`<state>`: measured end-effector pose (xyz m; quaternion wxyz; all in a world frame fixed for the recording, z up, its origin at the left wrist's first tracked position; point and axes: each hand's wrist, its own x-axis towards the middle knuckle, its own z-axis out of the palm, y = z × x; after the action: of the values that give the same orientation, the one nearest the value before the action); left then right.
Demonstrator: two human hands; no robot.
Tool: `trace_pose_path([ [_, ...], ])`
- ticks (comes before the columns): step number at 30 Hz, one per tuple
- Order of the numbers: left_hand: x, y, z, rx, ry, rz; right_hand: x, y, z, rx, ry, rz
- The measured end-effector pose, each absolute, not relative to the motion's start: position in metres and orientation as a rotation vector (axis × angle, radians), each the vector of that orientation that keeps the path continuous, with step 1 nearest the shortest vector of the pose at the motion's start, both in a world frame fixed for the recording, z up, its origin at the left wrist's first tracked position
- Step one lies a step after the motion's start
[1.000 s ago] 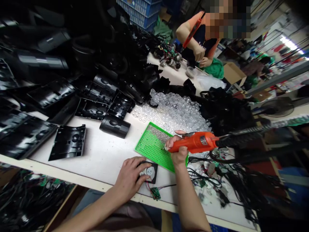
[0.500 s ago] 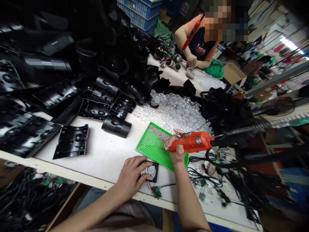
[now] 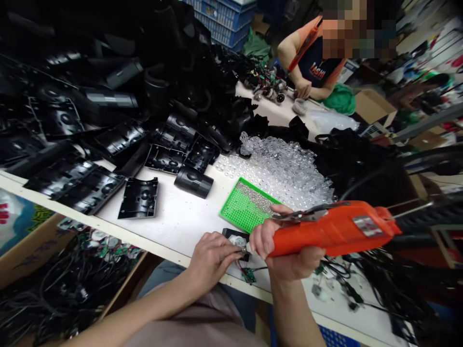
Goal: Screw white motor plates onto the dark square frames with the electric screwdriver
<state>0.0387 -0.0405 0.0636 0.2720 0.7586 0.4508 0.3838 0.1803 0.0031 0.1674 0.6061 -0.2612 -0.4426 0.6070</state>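
The right hand (image 3: 285, 246) clenches an orange hot glue gun (image 3: 333, 229), its tip at a small round part (image 3: 237, 241) gripped by the left hand (image 3: 211, 260). Both are over a white workbench (image 3: 173, 226), beside a green perforated tray (image 3: 246, 205). Clear plastic domes (image 3: 282, 173) and black plastic housings (image 3: 138, 197) lie beyond, with a co-worker (image 3: 311, 62) at the far end.

My right hand (image 3: 289, 253) gripped an orange glue gun (image 3: 333, 229), its nozzle just beside the round part (image 3: 238, 242) held in my left hand (image 3: 211, 262). A green perforated tray (image 3: 246, 205) lay at 12 o'clock; a small green circuit board (image 3: 248, 274) lay at 6 o'clock, wired to the part.
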Motion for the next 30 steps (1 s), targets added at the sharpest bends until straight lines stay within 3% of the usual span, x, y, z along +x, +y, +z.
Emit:
trace_pose_path([
  [11, 0.042, -0.049, 0.068, 1.441, 1.107, 1.069, 0.179, -0.011, 0.172, -0.605, -0.973, 1.344],
  [18, 0.038, -0.052, 0.061, 1.759, 1.059, 1.051, 0.183, -0.019, 0.172, -0.652, -0.976, 1.324],
  [23, 0.032, -0.041, 0.059, 2.054, 1.26, 0.988, 0.202, -0.02, 0.177, -0.78, -1.0, 1.11],
  [30, 0.043, -0.025, 0.052, 2.158, 1.247, 0.833, 0.209, -0.009, 0.142, -0.81, -1.026, 1.043],
])
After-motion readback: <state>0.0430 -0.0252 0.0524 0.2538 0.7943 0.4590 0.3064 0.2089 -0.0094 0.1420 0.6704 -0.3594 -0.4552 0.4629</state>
